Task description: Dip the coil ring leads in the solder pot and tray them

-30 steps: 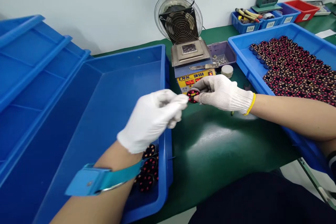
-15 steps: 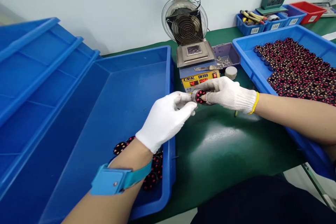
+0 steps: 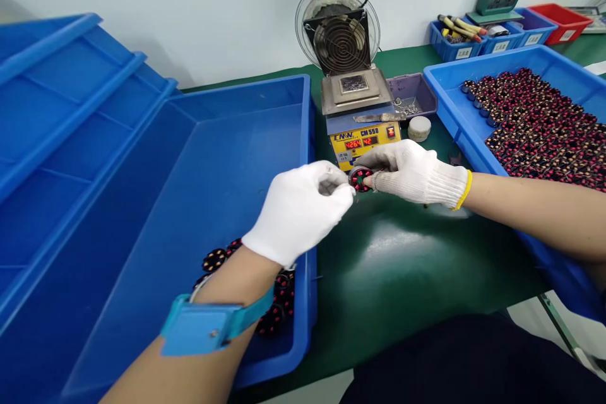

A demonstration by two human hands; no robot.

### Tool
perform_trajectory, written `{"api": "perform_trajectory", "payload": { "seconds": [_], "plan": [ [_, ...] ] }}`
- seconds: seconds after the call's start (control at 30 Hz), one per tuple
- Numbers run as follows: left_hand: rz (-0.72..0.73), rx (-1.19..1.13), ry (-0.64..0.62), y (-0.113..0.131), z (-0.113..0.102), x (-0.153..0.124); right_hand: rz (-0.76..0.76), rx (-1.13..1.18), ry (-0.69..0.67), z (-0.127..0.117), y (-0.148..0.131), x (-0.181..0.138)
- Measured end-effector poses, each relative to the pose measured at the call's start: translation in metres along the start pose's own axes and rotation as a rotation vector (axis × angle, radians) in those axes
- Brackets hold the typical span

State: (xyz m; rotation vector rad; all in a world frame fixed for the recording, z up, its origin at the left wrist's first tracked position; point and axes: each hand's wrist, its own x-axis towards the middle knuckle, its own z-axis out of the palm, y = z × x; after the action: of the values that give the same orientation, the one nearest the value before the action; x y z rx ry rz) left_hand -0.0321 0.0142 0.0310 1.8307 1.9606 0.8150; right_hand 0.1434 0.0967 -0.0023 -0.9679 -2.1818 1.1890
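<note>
A small round motor stator (image 3: 360, 179) with a dark rim and red windings is held in front of the solder pot. My right hand (image 3: 409, 173), in a knitted white glove with a yellow cuff, grips it between thumb and fingers. Against its left edge, the gloved thumb and fingertips of my left hand (image 3: 305, 205) are pinched together; whether they hold the rim or a fine wire is hard to see. Just behind stands the yellow-fronted solder pot (image 3: 364, 140) with lit red digits. Similar stators (image 3: 215, 260) lie in the left blue tray (image 3: 227, 164), partly under my left forearm.
Many more stators (image 3: 544, 126) fill the right blue tray (image 3: 454, 69). A fan (image 3: 343, 44) with a duct rises behind the pot. Beside it are a purple bin (image 3: 411, 91) and a round white container (image 3: 419, 129). Stacked blue trays (image 3: 71, 113) stand left.
My left fingers have gone from being spread under and around the stator to a closed pinch at its left edge. My right hand keeps its grip. The view has shifted slightly.
</note>
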Motion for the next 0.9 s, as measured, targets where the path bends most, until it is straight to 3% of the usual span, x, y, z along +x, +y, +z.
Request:
{"api": "perform_trajectory", "payload": {
  "seconds": [0.07,0.17,0.23,0.33,0.43,0.5,0.6,0.7,0.77,0.9],
  "plan": [
    [-0.090,-0.335,-0.073,0.002,-0.009,0.002,0.010,0.021,0.005,0.000,0.001,0.001],
    [-0.115,-0.662,-0.031,0.000,-0.016,0.005,0.013,0.047,0.011,-0.001,0.002,0.002],
    [-0.103,-0.601,-0.003,-0.002,-0.012,0.007,0.007,0.048,0.015,-0.002,0.000,0.002],
    [-0.140,-0.351,-0.077,-0.002,0.002,0.008,0.003,0.032,0.023,-0.001,-0.004,0.000],
    [-0.185,-0.301,-0.134,0.002,0.013,0.007,0.008,0.001,0.032,0.001,-0.006,-0.001],
    [-0.237,-0.364,-0.159,0.004,0.012,0.007,0.009,-0.011,0.030,0.002,-0.004,0.000],
    [-0.303,-0.636,-0.169,0.003,-0.001,0.009,0.031,0.017,0.048,0.002,0.000,0.003],
    [-0.254,-0.875,-0.048,-0.002,-0.013,0.013,0.093,0.110,0.060,0.000,0.004,0.006],
    [-0.154,-0.777,0.046,-0.004,-0.013,0.013,0.126,0.182,0.048,-0.001,0.005,0.007],
    [0.083,-0.244,0.062,-0.003,0.003,0.005,0.147,0.312,0.025,-0.002,0.003,0.008]
  ]
}}
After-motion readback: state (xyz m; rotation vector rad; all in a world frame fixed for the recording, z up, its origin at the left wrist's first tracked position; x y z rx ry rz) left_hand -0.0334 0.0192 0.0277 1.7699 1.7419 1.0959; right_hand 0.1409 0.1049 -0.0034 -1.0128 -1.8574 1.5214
